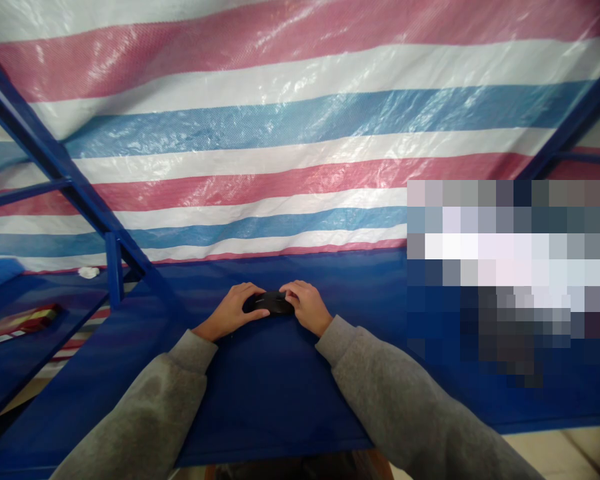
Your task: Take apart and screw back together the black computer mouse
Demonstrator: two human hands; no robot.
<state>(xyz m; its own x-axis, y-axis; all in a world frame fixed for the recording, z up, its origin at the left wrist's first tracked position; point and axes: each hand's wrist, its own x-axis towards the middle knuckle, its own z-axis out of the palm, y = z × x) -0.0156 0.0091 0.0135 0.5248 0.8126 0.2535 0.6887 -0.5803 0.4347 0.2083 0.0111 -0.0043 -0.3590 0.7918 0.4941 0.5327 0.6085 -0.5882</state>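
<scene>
1. You had a black, flattened oval object (273,303) before you, lying near the far edge of a dark blue sheet-covered shelf (275,393). It was too small and dark for its kind or material to be told.
2. Your left hand (233,311) was grasping the object's left end, with its fingers (245,291) curled over the top.
3. Your right hand (306,307) was grasping the object's right end in the same closed, cupped way, and the middle of the object showed between your two hands.
4. A left grey sweatshirt sleeve (145,413) and a right grey sweatshirt sleeve (405,400) ran back toward you from the object, both lying over the blue shelf.
5. Behind the object hung a woven plastic tarpaulin (290,133) with pink, white and blue stripes.
6. Left of the object stood a blue metal frame (114,267), and beyond it lay a second dark blue shelf (35,360). On that shelf sat a red and gold box with a white label (23,325), and a crumpled white scrap (89,272) lay further from you, near the frame.
7. Right of the object, a blocky pixelated patch (510,280) hid what stood there. Pale floor tiles (570,453) showed well to the lower right of the object.
</scene>
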